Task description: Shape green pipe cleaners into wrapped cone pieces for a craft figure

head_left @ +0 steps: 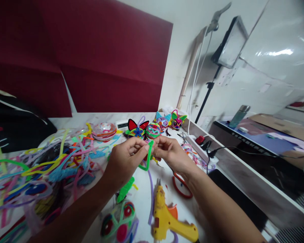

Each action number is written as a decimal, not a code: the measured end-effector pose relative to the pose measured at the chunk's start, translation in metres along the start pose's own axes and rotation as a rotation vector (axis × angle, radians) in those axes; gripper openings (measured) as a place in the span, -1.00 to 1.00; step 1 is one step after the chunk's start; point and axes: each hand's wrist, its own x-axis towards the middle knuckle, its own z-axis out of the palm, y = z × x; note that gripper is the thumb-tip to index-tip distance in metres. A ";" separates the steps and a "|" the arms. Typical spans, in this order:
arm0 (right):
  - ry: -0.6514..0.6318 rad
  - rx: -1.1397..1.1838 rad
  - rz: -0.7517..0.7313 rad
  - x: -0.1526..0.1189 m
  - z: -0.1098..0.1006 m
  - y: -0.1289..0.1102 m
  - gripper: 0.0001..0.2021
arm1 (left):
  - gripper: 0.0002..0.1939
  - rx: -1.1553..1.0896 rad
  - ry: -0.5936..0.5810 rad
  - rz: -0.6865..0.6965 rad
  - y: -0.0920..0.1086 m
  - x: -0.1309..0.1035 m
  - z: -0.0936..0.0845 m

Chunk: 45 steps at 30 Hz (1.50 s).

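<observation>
Both hands meet over the middle of the white table. A bent green pipe cleaner (149,158) is pinched between thumb and fingers of my left hand (128,155). My right hand (171,152) touches its upper end, fingers closed on it, and its fingertips are close to the left ones. Below them a yellow glue gun (164,216) lies on its side. Red-handled scissors (181,189) lie partly under my right wrist. A fuzzy green piece (126,189) rests below my left hand, above a clear piece with red and green circles (121,222).
A heap of coloured pipe cleaners (53,168) covers the left side. Finished colourful ornaments (153,130) stand behind my hands. A power strip (199,145) and black device (238,195) are at the right. Another person's arm (297,158) shows at the far right.
</observation>
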 end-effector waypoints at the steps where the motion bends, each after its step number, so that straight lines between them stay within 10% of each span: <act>1: 0.009 -0.011 -0.006 0.000 0.000 0.000 -0.79 | -0.92 -0.009 0.002 -0.001 0.000 0.000 0.000; 34: -0.096 0.053 0.143 -0.003 -0.006 -0.004 -0.79 | -0.79 -0.142 -0.119 -0.216 0.009 0.001 0.001; 45: -0.057 -0.038 0.122 -0.007 0.000 -0.011 -0.86 | -0.87 -0.094 -0.051 -0.092 -0.003 0.001 0.005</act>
